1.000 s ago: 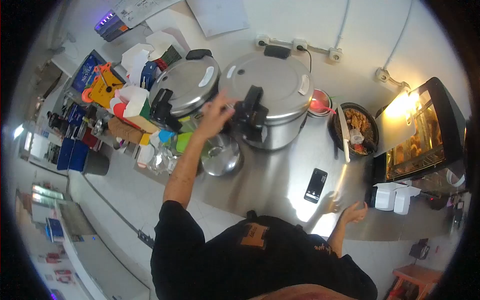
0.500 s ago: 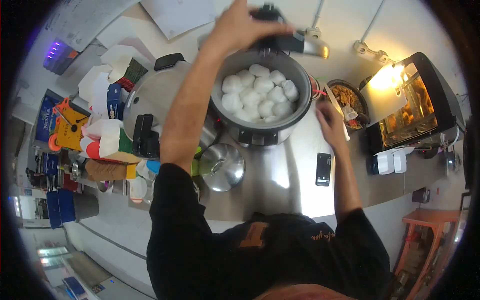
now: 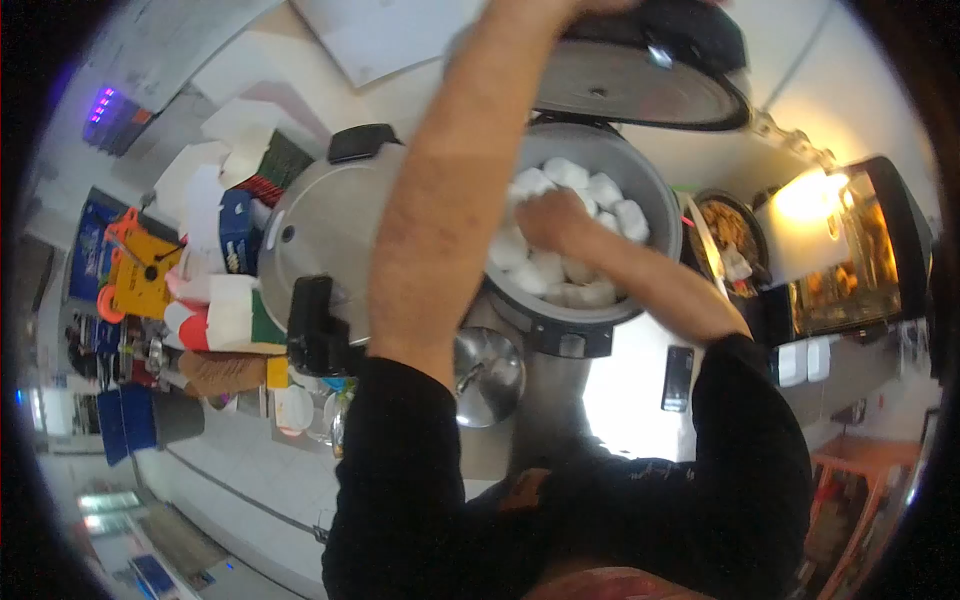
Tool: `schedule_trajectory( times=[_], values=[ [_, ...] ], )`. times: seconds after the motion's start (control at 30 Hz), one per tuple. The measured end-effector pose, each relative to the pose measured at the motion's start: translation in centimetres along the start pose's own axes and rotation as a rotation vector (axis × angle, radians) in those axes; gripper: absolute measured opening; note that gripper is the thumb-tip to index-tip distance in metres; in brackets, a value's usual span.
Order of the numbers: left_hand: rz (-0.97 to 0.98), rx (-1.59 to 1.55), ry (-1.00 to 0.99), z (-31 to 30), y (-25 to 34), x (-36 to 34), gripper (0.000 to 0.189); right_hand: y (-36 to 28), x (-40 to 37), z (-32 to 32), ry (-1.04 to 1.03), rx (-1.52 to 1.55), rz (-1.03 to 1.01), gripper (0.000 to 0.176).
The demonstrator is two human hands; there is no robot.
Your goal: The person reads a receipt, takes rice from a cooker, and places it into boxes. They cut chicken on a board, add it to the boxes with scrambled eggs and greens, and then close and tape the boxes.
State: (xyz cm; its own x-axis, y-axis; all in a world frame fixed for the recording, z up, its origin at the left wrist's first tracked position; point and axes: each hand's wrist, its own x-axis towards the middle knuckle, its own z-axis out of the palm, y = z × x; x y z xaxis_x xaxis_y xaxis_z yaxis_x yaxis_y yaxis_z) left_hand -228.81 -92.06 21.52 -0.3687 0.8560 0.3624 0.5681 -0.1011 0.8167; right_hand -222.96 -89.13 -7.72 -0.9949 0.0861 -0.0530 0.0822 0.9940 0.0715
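A large rice cooker (image 3: 672,225) stands before me, filled with several white, rounded bundles (image 3: 605,190). Its hinged lid (image 3: 640,85) is raised at the back, with the grey underside showing. At the top edge of the view, my left hand (image 3: 590,5) is at the lid's upper side and seems closed on it; most of its fingers are out of frame. Inside the cooker, my right hand (image 3: 556,220) rests among the bundles with its fingers curled down around one, the fingertips hidden.
To the left stands a second cooker, its lid (image 3: 325,215) down. A round metal pot lid (image 3: 490,375) and a phone (image 3: 678,378) lie on the steel counter. At right are a pan of brown food (image 3: 728,228) and a lit display case (image 3: 850,250). Stacked cartons (image 3: 230,320) crowd the left.
My right hand has moved from the counter beside the cooker into it, among the bundles. The lid now shows its underside, and my left hand is higher in view. The view has shifted.
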Motion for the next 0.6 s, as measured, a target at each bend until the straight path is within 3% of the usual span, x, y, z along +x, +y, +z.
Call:
schedule_trajectory(
  times=[0.07,0.1,0.17,0.23,0.37,0.4,0.47,0.5,0.6],
  values=[
    [0.037,-0.024,0.059,1.1,-0.2,-4.3,0.108,-4.8,-8.1,-9.1,-0.17,0.351,-0.193,0.023],
    [0.056,-0.035,0.088,1.7,-0.4,-6.4,0.112,-4.9,-10.3,-11.1,-0.379,0.648,-0.6,0.027],
    [0.083,0.092,0.196,5.4,-2.9,-9.6,0.12,-6.2,-16.7,-9.8,-0.576,1.219,-1.054,0.022],
    [0.171,0.17,0.179,8.2,-3.9,-16.0,0.114,-5.3,-21.3,-12.1,-0.779,1.301,-1.034,0.022],
    [0.269,0.216,0.174,13.7,-10.4,-25.4,0.109,-0.5,-28.6,-7.7,-0.32,1.589,-0.623,0.029],
    [0.246,0.242,0.185,14.6,-11.6,-27.6,0.095,-0.1,-30.3,-6.8,-0.297,1.724,-0.559,0.031],
    [0.248,0.447,0.222,16.2,-14.6,-31.2,0.088,0.5,-32.8,-5.8,-0.26,1.982,-0.398,0.034],
    [0.245,0.572,0.237,15.8,-15.4,-32.7,0.085,0.7,-33.7,-5.4,-0.21,1.968,-0.392,0.034],
    [-0.042,0.851,0.482,9.4,-13.1,-37.4,0.073,0.2,-36.2,-5.2,-0.087,1.997,-0.329,0.034]
  ],
)
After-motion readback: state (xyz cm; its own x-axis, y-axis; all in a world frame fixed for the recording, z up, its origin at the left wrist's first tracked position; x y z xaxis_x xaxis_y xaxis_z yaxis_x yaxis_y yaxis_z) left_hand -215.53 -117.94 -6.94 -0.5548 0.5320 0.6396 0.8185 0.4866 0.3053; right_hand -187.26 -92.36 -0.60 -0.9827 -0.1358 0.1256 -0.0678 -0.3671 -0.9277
